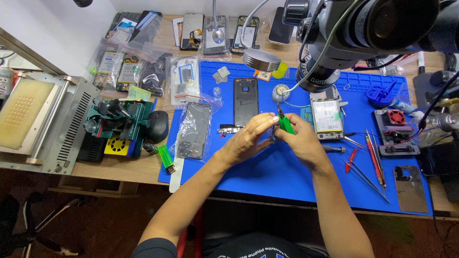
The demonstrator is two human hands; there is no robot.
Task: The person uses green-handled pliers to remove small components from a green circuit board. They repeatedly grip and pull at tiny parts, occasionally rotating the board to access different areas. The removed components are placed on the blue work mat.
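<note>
A small dark part (272, 135) sits pinched between your two hands above the blue work mat (267, 177), too small to tell its kind. Your left hand (246, 138) closes thumb and fingertips on it from the left; your right hand (301, 138) meets it from the right, fingers curled around a green-handled tool (286, 123) whose tip points up and away from you. Just beyond your left hand lies a small circuit board (228, 129), and past that a black phone back cover (245, 101) rests flat on the mat. Just beyond your right hand stands an opened phone with its battery showing (326, 118). To the right of your right hand lie tweezers and red-handled tools (373, 162), spread out on the mat. Well to the left of your left hand, a phone in a clear bag (193, 130) lies on the mat edge, with a green lighter (166, 158) nearer you. A microscope head (363, 28) overhangs the far right.
</note>
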